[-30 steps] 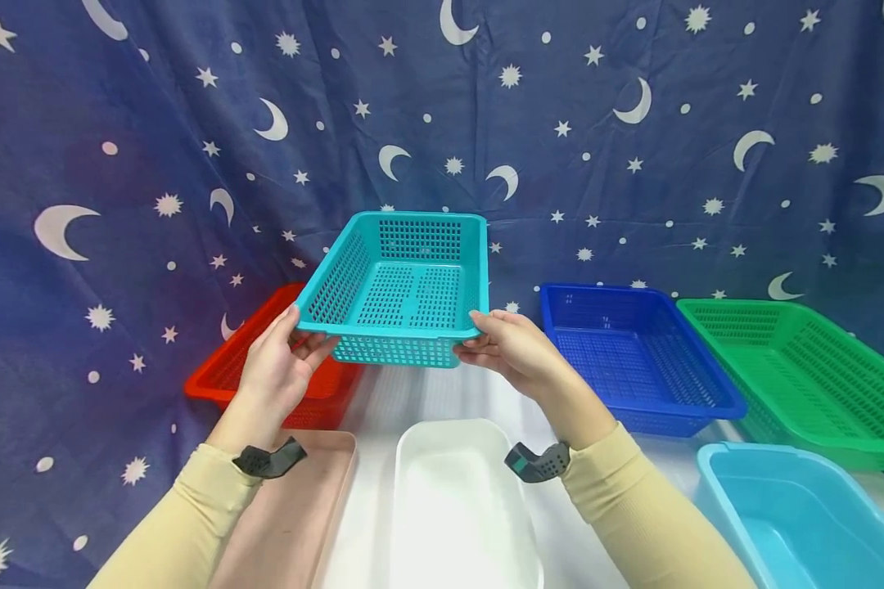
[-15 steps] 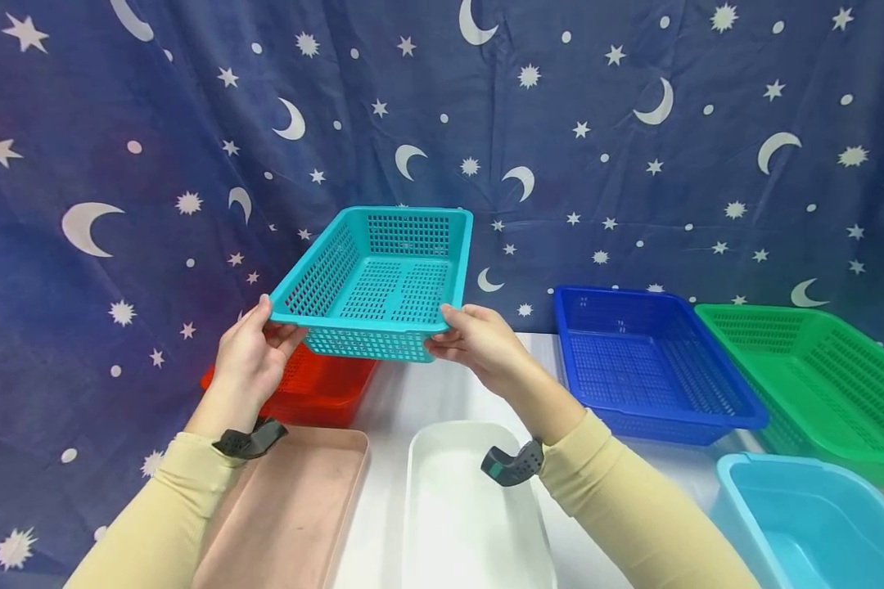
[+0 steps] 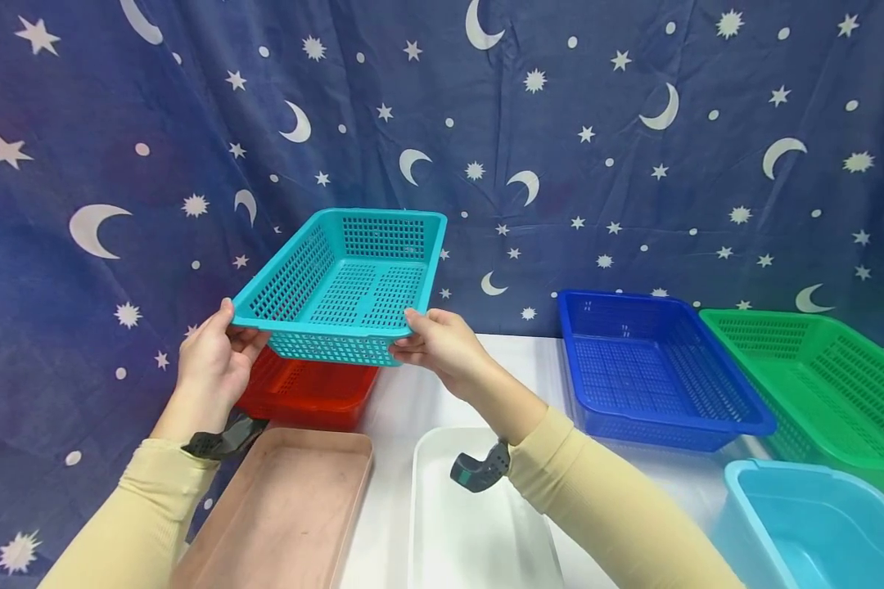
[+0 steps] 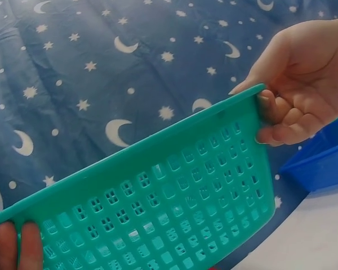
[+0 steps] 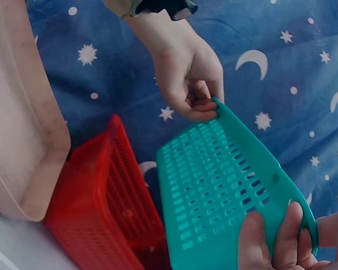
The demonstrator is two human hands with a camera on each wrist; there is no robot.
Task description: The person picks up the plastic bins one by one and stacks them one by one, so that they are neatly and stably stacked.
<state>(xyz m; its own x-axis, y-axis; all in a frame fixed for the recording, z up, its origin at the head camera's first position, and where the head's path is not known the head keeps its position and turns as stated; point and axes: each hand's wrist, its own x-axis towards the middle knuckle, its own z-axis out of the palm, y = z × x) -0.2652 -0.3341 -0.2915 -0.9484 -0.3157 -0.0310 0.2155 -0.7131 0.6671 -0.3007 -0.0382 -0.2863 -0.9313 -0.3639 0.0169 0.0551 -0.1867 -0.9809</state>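
Note:
A teal perforated plastic basket point(image 3: 368, 286) hangs in the air, tilted a little, above the red basket point(image 3: 309, 388). My left hand point(image 3: 214, 356) grips its near left corner, thumb at the rim and fingers underneath. At the near right corner my right hand point(image 3: 442, 348) pinches the rim between thumb and fingers. In the left wrist view the basket's slotted side wall point(image 4: 158, 202) spans between both hands. The right wrist view shows the red basket point(image 5: 110, 208) below and apart from the teal one point(image 5: 208, 185). The teal basket hides much of the red one in the head view.
A pink-beige tray point(image 3: 295, 491) and a white tray point(image 3: 479, 523) lie on the white table in front. To the right stand a blue basket point(image 3: 648, 368), a green basket point(image 3: 818, 384) and a light blue tub point(image 3: 810, 523). Behind hangs a star-patterned cloth point(image 3: 486, 123).
Both hands have carried the teal basket to the left, farther over the red basket, keeping their hold on its near corners. The head view has shifted slightly left.

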